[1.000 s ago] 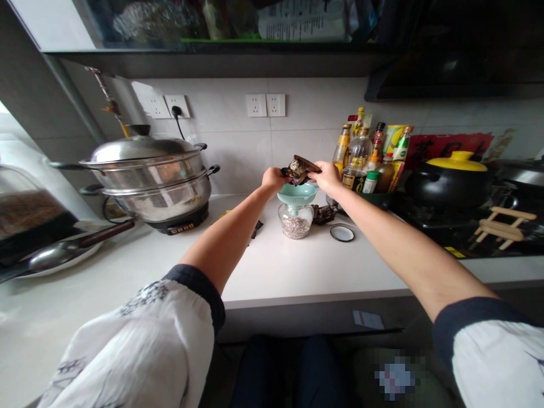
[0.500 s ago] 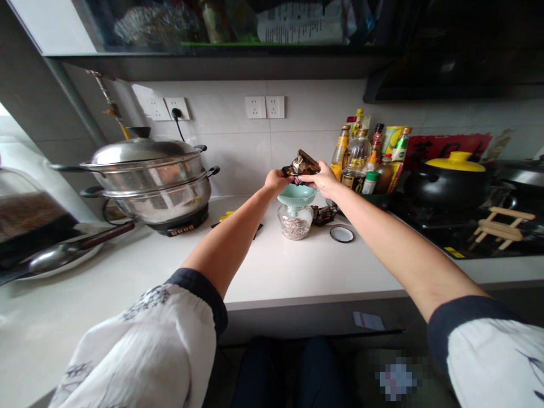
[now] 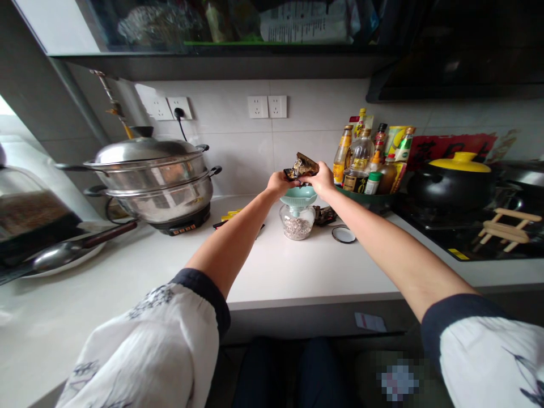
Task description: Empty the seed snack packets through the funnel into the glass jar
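Note:
Between both hands is a crumpled black and gold packet (image 3: 305, 164), tilted above a mint-green funnel (image 3: 300, 196). My left hand (image 3: 279, 183) grips its left end, fingers closed. Around its right side my right hand (image 3: 322, 180) is closed too. The funnel sits in the mouth of a clear glass jar (image 3: 296, 225), which holds greyish-brown flaky bits in its lower part. A round lid or ring with a dark rim (image 3: 344, 234) lies on the counter right of the jar. Behind the jar, more dark crumpled wrapping (image 3: 324, 215) rests on the counter.
A stacked steel steamer (image 3: 157, 184) stands left on a hot plate. Bottles and sauces (image 3: 365, 161) crowd a tray at the right. Farther right are a black pot with a yellow lid (image 3: 458, 175) and a small wooden stand (image 3: 510, 229) by the stove. A ladle (image 3: 59, 258) lies at the left.
The packet and both hands stay over the funnel, with only a slight shift in the packet's tilt. The whole view has moved slightly.

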A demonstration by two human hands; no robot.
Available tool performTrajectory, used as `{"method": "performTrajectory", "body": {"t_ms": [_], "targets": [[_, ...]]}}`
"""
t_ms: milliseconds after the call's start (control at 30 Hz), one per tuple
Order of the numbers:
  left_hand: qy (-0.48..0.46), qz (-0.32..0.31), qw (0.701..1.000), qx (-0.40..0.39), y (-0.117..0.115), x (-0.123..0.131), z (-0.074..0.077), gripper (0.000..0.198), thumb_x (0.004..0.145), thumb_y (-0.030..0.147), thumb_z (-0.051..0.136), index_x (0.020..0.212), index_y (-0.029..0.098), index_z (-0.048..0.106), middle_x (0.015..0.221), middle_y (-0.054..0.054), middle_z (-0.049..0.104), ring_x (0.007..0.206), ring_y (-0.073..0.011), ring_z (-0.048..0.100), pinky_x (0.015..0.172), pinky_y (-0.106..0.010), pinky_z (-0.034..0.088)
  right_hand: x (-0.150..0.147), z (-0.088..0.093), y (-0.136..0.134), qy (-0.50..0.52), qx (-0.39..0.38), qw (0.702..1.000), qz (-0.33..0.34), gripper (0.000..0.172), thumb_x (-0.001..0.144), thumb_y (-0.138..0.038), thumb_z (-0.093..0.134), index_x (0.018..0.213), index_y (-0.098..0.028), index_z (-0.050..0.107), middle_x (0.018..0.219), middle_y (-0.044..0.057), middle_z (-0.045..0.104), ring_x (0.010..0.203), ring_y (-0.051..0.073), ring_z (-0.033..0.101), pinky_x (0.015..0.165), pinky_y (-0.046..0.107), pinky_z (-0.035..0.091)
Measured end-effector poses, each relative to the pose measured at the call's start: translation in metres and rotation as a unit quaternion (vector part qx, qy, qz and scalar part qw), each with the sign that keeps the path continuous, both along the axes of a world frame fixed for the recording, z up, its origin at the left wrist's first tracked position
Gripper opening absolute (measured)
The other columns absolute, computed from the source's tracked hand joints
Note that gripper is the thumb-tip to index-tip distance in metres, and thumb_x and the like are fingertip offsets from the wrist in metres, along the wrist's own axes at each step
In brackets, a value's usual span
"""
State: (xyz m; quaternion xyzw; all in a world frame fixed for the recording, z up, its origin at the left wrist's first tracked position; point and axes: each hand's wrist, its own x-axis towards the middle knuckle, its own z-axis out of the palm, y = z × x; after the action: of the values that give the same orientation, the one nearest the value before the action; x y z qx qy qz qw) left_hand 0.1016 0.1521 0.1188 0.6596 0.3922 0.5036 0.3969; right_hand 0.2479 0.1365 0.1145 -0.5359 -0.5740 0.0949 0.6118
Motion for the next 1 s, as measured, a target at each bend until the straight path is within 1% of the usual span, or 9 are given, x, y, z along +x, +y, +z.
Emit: {"method": "performTrajectory", "body": {"t_ms": [100,167,367,467,567,667,767,900,1000], "targets": [[0.013,0.008,1.0,0.009,0.004,0.001,-0.001,0.029,0.047,0.013,0.08,0.072,0.011,0.067,0.064,-0.001,0.066,0.071,-0.0147,0.06,0.072,-0.025,0.046,0.001,0.0,0.0,-0.007,-0.009,1.0,-0.001,0.044,0.05,-0.034,0.08,0.084,-0.019,0.056,0.086,0.003,0.065,0.089,0.023,0.062,0.085,0.038,0.05],[0.021,0.021,0.999,0.016,0.005,0.002,0.0,0.026,0.047,0.012,0.079,0.07,0.011,0.067,0.062,0.0,0.065,0.071,-0.0151,0.06,0.071,-0.025,0.046,0.002,-0.001,0.001,0.002,-0.014,1.0,0.013,0.041,0.052,-0.033,0.079,0.084,-0.018,0.057,0.086,0.003,0.065,0.087,0.022,0.062,0.082,0.038,0.052],[0.043,0.028,0.998,0.02,0.002,0.001,0.002,0.022,0.046,0.011,0.077,0.066,0.01,0.067,0.06,0.001,0.063,0.066,-0.0139,0.057,0.068,-0.026,0.045,0.005,-0.01,0.01,0.044,-0.043,0.993,0.101,0.039,0.055,-0.028,0.077,0.089,-0.017,0.059,0.083,0.001,0.066,0.075,0.018,0.064,0.072,0.035,0.054],[0.045,0.022,0.999,0.021,0.001,0.0,0.001,0.026,0.044,0.013,0.077,0.068,0.009,0.067,0.06,0.002,0.061,0.062,-0.0115,0.053,0.066,-0.026,0.044,0.005,-0.01,0.01,0.053,-0.037,0.99,0.125,0.044,0.052,-0.025,0.078,0.091,-0.016,0.059,0.084,-0.001,0.067,0.078,0.017,0.064,0.076,0.034,0.053],[0.052,0.045,0.997,0.026,0.001,-0.001,0.001,0.032,0.041,0.014,0.078,0.071,0.009,0.067,0.058,0.004,0.058,0.06,-0.0093,0.049,0.064,-0.024,0.041,0.003,-0.008,0.008,0.064,-0.023,0.989,0.134,0.048,0.048,-0.022,0.079,0.091,-0.016,0.06,0.086,0.0,0.068,0.082,0.016,0.063,0.083,0.033,0.051],[0.07,0.069,0.995,0.03,0.001,-0.002,0.001,0.034,0.038,0.015,0.08,0.069,0.01,0.068,0.056,0.006,0.056,0.058,-0.0085,0.047,0.062,-0.023,0.039,0.001,-0.006,0.007,0.059,-0.025,0.991,0.119,0.05,0.046,-0.022,0.08,0.091,-0.016,0.061,0.087,0.0,0.069,0.084,0.017,0.063,0.085,0.033,0.049],[0.08,0.072,0.994,0.029,0.0,-0.002,0.002,0.033,0.037,0.017,0.082,0.066,0.011,0.069,0.054,0.005,0.057,0.062,-0.0107,0.05,0.062,-0.022,0.04,0.001,-0.005,0.005,0.031,-0.021,0.995,0.087,0.047,0.047,-0.025,0.08,0.089,-0.017,0.062,0.086,0.0,0.069,0.084,0.018,0.063,0.084,0.034,0.049],[0.103,0.083,0.991,0.027,-0.002,-0.002,0.003,0.029,0.04,0.019,0.083,0.063,0.011,0.069,0.053,0.003,0.057,0.065,-0.0136,0.054,0.061,-0.022,0.04,0.004,-0.003,0.002,-0.014,-0.025,0.999,0.042,0.037,0.051,-0.032,0.078,0.08,-0.018,0.062,0.079,0.0,0.067,0.079,0.02,0.063,0.08,0.036,0.05],[0.105,0.088,0.99,0.02,-0.004,-0.002,0.003,0.025,0.044,0.02,0.082,0.062,0.011,0.069,0.052,0.002,0.057,0.065,-0.0138,0.054,0.061,-0.022,0.04,0.002,0.001,-0.002,-0.031,-0.033,0.999,0.011,0.031,0.053,-0.033,0.078,0.075,-0.018,0.06,0.074,0.0,0.065,0.077,0.021,0.063,0.079,0.038,0.051]]}}
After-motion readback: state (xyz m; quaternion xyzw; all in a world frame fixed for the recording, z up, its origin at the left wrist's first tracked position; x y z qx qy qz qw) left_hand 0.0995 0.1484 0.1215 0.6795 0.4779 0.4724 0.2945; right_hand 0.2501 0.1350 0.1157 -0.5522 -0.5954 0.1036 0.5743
